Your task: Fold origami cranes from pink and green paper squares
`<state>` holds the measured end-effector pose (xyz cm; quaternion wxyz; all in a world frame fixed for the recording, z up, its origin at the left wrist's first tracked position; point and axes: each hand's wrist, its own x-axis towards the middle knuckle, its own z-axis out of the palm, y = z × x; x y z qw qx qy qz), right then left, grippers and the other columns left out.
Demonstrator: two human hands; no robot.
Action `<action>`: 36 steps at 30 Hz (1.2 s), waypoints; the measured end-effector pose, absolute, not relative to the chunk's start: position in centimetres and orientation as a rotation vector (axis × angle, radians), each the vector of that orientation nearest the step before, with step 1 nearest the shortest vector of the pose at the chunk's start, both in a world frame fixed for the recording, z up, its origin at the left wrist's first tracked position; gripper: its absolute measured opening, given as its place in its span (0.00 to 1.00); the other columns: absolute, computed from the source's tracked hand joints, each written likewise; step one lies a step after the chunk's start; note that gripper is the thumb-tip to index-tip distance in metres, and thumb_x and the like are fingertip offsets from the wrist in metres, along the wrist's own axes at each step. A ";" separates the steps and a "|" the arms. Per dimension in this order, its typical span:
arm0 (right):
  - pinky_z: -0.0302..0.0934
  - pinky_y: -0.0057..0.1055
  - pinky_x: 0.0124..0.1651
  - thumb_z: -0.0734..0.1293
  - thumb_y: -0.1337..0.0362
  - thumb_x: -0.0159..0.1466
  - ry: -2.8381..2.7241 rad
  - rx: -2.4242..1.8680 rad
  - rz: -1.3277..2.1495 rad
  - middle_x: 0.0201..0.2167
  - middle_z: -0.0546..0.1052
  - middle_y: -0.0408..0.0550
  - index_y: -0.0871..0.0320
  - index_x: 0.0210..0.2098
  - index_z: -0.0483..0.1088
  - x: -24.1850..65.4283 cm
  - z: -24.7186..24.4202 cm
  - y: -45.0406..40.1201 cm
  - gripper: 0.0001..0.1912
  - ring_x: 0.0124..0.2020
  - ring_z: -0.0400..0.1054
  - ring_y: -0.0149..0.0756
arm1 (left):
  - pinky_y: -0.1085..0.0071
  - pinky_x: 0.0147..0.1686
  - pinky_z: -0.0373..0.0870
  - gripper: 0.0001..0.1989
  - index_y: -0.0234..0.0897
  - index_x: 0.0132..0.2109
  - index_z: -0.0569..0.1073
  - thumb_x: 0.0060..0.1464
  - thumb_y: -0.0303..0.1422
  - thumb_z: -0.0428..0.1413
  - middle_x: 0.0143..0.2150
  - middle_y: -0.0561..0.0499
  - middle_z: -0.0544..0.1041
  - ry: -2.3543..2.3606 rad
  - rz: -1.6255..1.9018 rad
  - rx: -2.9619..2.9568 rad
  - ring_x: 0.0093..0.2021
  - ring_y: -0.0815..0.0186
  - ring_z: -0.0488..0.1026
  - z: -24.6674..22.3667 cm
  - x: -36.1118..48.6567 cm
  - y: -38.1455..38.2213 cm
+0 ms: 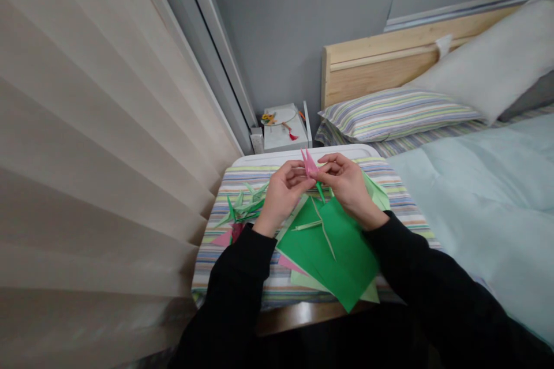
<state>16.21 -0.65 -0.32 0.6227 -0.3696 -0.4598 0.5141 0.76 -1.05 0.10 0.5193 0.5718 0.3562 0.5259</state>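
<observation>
Between my two hands, above the small table, is a pink folded paper flower [310, 164] with pointed petals and a green paper stem [320, 191] below it. My left hand [283, 187] pinches its left side, fingers closed. My right hand [344, 181] grips it from the right with thumb and fingers. Underneath lie green paper sheets [341, 248], with thin pale green folded strips [322, 225] on top. A pink sheet [291, 265] and light green paper [372, 293] stick out from below them.
Several green folded paper pieces [244, 206] lie left of my left hand, beside a dark red and pink paper piece [229, 235]. A striped cloth [208, 265] covers the table. A pleated curtain [108, 184] hangs left; a bed [485, 179] stands right. Behind is a white nightstand [281, 138].
</observation>
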 end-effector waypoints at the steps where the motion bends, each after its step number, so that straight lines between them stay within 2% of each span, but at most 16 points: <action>1: 0.66 0.30 0.31 0.83 0.58 0.44 -1.044 -0.845 1.203 0.21 0.79 0.39 0.56 0.33 0.72 16.2 -0.4 -0.7 0.23 0.22 0.72 0.32 | 0.67 0.42 0.77 0.22 0.36 0.45 0.74 0.45 0.34 0.71 0.35 0.50 0.83 0.865 1.245 1.353 0.36 0.63 0.81 0.1 0.8 -1.1; 4: 0.67 0.32 0.32 0.83 0.56 0.43 -1.056 -0.855 1.243 0.21 0.79 0.40 0.56 0.32 0.73 16.0 -0.6 -0.7 0.23 0.23 0.73 0.33 | 0.67 0.37 0.77 0.22 0.36 0.43 0.72 0.44 0.36 0.72 0.28 0.52 0.81 0.916 1.216 1.311 0.31 0.64 0.80 0.0 0.7 -1.1; 9: 0.70 0.34 0.35 0.82 0.55 0.45 -1.063 -0.873 1.320 0.24 0.82 0.44 0.57 0.32 0.74 15.9 -1.2 -0.4 0.21 0.25 0.76 0.36 | 0.71 0.32 0.75 0.19 0.33 0.38 0.74 0.43 0.37 0.71 0.26 0.51 0.81 0.972 1.207 1.307 0.27 0.65 0.79 -0.1 0.4 -0.8; 14: 0.68 0.32 0.31 0.81 0.58 0.45 -1.104 -0.908 1.242 0.21 0.79 0.42 0.57 0.30 0.73 16.0 -1.9 -0.1 0.19 0.23 0.74 0.34 | 0.74 0.26 0.69 0.18 0.34 0.36 0.74 0.42 0.36 0.71 0.22 0.54 0.77 1.005 1.198 1.371 0.22 0.67 0.75 -0.1 0.3 -0.8; 21: 0.70 0.34 0.33 0.80 0.51 0.48 -1.180 -0.897 1.208 0.22 0.79 0.43 0.56 0.28 0.70 16.2 -2.0 0.1 0.21 0.25 0.75 0.36 | 0.71 0.32 0.75 0.21 0.38 0.44 0.69 0.48 0.39 0.68 0.26 0.54 0.79 0.953 1.217 1.265 0.27 0.66 0.79 -0.2 0.4 -0.5; 26: 0.72 0.34 0.37 0.80 0.54 0.50 -1.264 -0.812 1.210 0.29 0.82 0.45 0.57 0.32 0.74 16.1 -1.8 0.0 0.18 0.31 0.77 0.36 | 0.71 0.32 0.77 0.16 0.35 0.40 0.73 0.51 0.39 0.67 0.27 0.51 0.80 0.923 1.235 1.224 0.25 0.68 0.77 -0.6 0.3 -0.3; 33: 0.70 0.34 0.37 0.78 0.56 0.53 -1.254 -0.849 1.146 0.28 0.81 0.45 0.57 0.31 0.76 16.0 -2.3 0.2 0.13 0.30 0.75 0.36 | 0.71 0.35 0.74 0.10 0.33 0.36 0.78 0.50 0.34 0.67 0.31 0.51 0.79 0.964 1.325 1.315 0.29 0.69 0.76 -0.5 0.3 -0.2; 36: 0.67 0.32 0.33 0.77 0.55 0.54 -1.281 -0.866 1.115 0.27 0.80 0.45 0.58 0.30 0.75 15.9 -2.2 0.1 0.13 0.27 0.72 0.34 | 0.70 0.38 0.73 0.07 0.33 0.35 0.79 0.49 0.31 0.66 0.31 0.50 0.80 0.995 1.355 1.372 0.32 0.67 0.77 -0.6 0.2 0.0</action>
